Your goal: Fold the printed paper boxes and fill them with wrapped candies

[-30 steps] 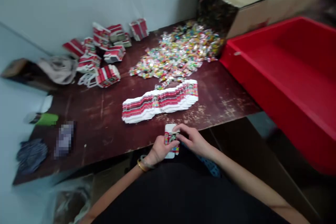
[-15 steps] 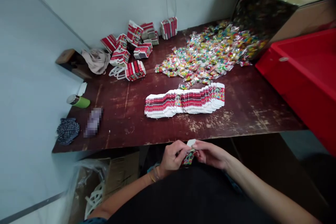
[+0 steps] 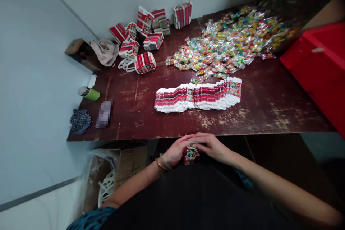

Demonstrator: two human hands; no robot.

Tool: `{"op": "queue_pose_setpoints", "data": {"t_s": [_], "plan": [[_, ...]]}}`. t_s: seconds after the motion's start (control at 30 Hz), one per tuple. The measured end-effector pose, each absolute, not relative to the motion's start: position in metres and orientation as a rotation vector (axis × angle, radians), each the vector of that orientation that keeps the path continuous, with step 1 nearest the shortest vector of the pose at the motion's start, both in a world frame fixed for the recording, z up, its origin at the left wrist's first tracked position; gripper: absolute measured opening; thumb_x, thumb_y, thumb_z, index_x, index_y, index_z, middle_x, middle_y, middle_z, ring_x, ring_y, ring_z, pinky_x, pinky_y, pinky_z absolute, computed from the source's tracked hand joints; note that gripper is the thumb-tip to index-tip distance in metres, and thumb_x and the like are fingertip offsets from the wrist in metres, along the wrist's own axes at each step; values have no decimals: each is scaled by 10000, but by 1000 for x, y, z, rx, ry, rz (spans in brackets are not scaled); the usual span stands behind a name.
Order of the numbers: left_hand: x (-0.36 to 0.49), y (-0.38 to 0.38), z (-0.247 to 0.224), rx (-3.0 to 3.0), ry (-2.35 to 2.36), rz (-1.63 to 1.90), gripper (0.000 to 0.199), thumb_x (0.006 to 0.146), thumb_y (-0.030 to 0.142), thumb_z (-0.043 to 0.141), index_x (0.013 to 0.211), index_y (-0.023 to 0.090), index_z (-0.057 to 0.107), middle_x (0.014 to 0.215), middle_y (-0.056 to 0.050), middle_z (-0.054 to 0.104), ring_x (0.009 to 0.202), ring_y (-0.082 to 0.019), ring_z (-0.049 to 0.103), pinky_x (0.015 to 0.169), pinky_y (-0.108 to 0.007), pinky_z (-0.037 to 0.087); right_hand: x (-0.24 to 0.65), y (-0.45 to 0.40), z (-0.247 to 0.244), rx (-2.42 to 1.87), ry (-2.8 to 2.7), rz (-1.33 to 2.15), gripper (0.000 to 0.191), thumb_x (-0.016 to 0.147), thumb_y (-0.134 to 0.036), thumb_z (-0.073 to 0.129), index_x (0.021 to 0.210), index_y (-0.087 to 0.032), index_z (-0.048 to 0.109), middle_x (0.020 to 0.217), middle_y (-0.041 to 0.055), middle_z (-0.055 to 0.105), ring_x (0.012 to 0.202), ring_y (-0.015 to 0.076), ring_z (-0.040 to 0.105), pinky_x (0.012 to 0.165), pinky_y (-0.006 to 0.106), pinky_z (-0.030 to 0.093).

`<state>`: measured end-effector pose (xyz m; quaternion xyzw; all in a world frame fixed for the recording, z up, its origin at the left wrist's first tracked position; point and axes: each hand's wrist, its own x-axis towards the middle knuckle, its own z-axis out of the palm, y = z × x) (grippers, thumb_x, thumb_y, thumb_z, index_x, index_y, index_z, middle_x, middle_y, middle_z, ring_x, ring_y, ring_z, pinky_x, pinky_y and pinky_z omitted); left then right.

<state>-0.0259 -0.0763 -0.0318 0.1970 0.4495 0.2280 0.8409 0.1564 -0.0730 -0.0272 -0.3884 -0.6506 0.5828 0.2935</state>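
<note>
Both the left hand and the right hand have a closed grip on one small printed carton, just off the desk's near edge; a fanned row of flattened cartons lies farther off.

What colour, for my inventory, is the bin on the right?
The bin is red; head view.

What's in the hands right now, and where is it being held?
A small printed carton, held by the left hand and right hand around its upper end in the view; the exact contact points are hidden.
</note>
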Motion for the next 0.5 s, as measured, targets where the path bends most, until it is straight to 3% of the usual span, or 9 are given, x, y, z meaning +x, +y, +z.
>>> {"op": "queue_pose_setpoints", "data": {"t_s": [0.17,0.33,0.5], "plan": [[-37,-80,-35,411,783,528,435,794,278,617,1201,125,609,1076,-116,676,931,-220,644,887,-362,449,150,-75,-31,-1160,-1534,1675,276,893,-393,595,1015,-208,759,992,86,707,872,213,670,721,311,535],[-54,-87,-45,463,688,483,581,732,230,725,1286,157,569,1173,-122,639,1030,-215,618,920,-322,426,149,-77,-34,-1144,-1687,1489,242,918,-333,566,1023,-228,757,955,75,703,877,197,660,807,331,520],[-58,-91,-49,596,744,448,638,751,290,730,1347,201,520,1237,-110,602,1051,-201,590,897,-294,422,139,-103,-25,-1059,-1941,1293,320,938,-247,517,1225,-267,658,1088,88,630,1006,196,596,892,341,495]]}}
